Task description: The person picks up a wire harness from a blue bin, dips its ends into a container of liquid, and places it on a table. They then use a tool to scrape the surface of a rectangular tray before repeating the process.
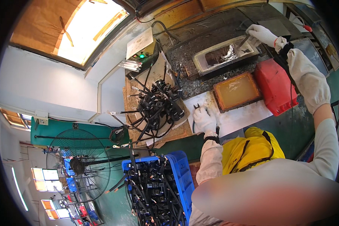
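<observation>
My left hand (pixel 205 119), in a white glove, rests on white paper (pixel 229 126) with its fingers curled round pliers (pixel 196 107). The dark jaws stick out past the fingers, and a bluish handle shows beside the palm. At the upper right, my gloved right hand (pixel 263 35) grips a thin, flat, dark scraper (pixel 242 41). Its lower end reaches into the right part of a rectangular metal pot (pixel 200 64), where shiny, silvery molten metal (pixel 229 52) lies beside a dark patch. Between my hands sits a shallow rust-edged tray (pixel 219 101) of amber liquid.
A red plastic bin (pixel 274 84) stands right of the tray. Black cables (pixel 158 103) with metal lugs are heaped on the board at left. A blue crate (pixel 182 173) of similar cables is below. A control box (pixel 141 55) and a standing fan (pixel 78 165) are farther left.
</observation>
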